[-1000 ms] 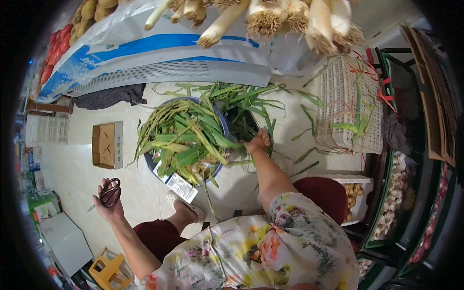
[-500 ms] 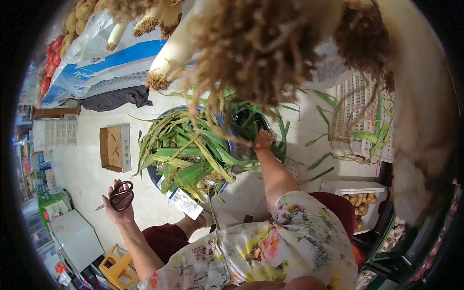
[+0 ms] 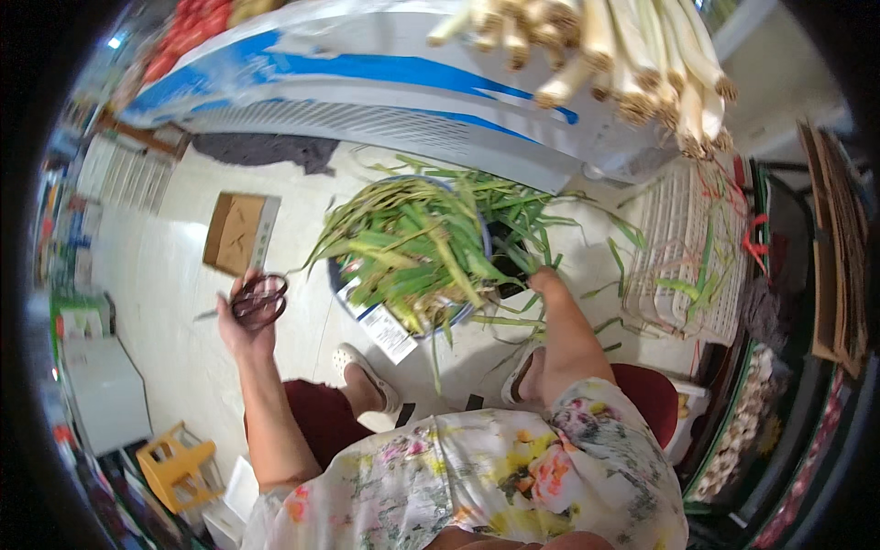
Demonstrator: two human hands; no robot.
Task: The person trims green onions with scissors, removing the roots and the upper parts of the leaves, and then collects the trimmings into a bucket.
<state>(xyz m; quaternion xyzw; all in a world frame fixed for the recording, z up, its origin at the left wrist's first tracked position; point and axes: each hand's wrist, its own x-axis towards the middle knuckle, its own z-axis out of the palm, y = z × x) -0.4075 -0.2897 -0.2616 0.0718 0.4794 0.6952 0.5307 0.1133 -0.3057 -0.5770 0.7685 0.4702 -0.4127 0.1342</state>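
Note:
In my left hand is a pair of scissors with dark handles. The loops lie against my palm and fingers, and the blade points left. My right hand reaches down among green scallion leaves at the right side of a tub. Leaves cover its fingers, so its grip is hidden. A heap of green and yellowing scallion leaves overflows the round tub, which has a blue rim. Beside the tub, partly under the leaves, sits a black container. A white label hangs at the tub's front.
Trimmed scallions with roots lie on a white and blue chest at the back. An open cardboard box stands left. To the right are a white plastic crate and garlic. A yellow stool stands lower left.
My view has drawn back from the scallion roots, which now appear smaller at the upper right. Both hands appear farther right in the picture. The scissors stay in my left hand.

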